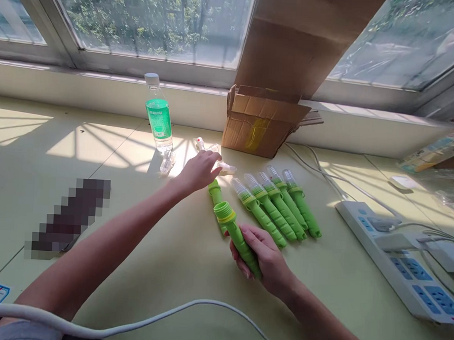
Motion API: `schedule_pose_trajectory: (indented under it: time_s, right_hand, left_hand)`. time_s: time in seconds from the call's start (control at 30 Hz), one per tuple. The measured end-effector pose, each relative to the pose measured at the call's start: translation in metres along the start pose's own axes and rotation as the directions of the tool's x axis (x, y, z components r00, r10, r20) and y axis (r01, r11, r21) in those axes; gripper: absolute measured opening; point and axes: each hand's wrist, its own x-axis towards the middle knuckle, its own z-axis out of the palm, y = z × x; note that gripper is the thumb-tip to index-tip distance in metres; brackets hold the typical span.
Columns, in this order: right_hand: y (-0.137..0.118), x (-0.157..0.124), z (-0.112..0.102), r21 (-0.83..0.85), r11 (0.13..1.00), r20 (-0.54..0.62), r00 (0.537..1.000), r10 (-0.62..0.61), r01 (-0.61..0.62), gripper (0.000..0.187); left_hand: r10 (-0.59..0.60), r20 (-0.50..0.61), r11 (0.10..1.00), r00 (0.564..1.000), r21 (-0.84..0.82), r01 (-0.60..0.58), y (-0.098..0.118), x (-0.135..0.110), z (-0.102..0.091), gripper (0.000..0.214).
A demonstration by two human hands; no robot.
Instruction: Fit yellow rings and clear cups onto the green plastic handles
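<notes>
My right hand (262,255) is wrapped round a green plastic tube (242,244), shaped like a torch body, its threaded mouth tilted up and uncapped. Beneath and behind it lies another green tube (215,192), partly hidden. My left hand (201,169) reaches over small white and clear parts (227,168), thumb and fingers apart; nothing shows between them. One more small part (200,143) with a red tip lies just beyond. To the right, several green tubes with clear caps (273,205) lie side by side. A loose clear cap (167,163) is near the bottle.
A bottle with a green label (159,120) and an opened cardboard box (262,123) stand by the window. On the right is a power strip (401,260) with cables. A blurred dark object (72,217) lies left; a white cable (189,307) crosses the front.
</notes>
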Motion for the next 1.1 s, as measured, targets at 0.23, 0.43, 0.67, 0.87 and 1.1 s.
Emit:
schedule_pose_trajectory:
  time_s: [0.23,0.43,0.67,0.87,1.1]
  right_hand:
    - [-0.002,0.002,-0.002,-0.005,1.0,-0.005,1.0,-0.007,0.007,0.037]
    - [-0.005,0.001,-0.001,0.003,1.0,0.006,1.0,-0.001,0.001,0.036]
    - [-0.007,0.0,0.0,-0.021,1.0,-0.011,1.0,-0.012,0.012,0.037]
    - [-0.002,0.001,0.001,-0.062,0.997,-0.049,0.998,-0.043,0.04,0.037]
    - [0.001,0.001,0.003,-0.143,0.987,-0.083,0.993,-0.084,0.071,0.039]
  left_hand:
    - [0.064,0.192,0.997,0.979,0.029,-0.07,0.001,0.041,0.021,0.022]
    - [0.02,0.154,1.0,0.988,-0.016,-0.018,-0.007,0.045,0.02,0.024]
    - [-0.182,0.095,0.863,0.979,-0.461,0.205,-0.006,0.005,-0.009,0.045]
    - [-0.22,0.281,0.309,0.934,-0.888,0.34,0.01,-0.047,-0.021,0.057]
    - [-0.107,0.296,0.12,0.949,-0.944,0.308,0.023,-0.07,-0.021,0.069]
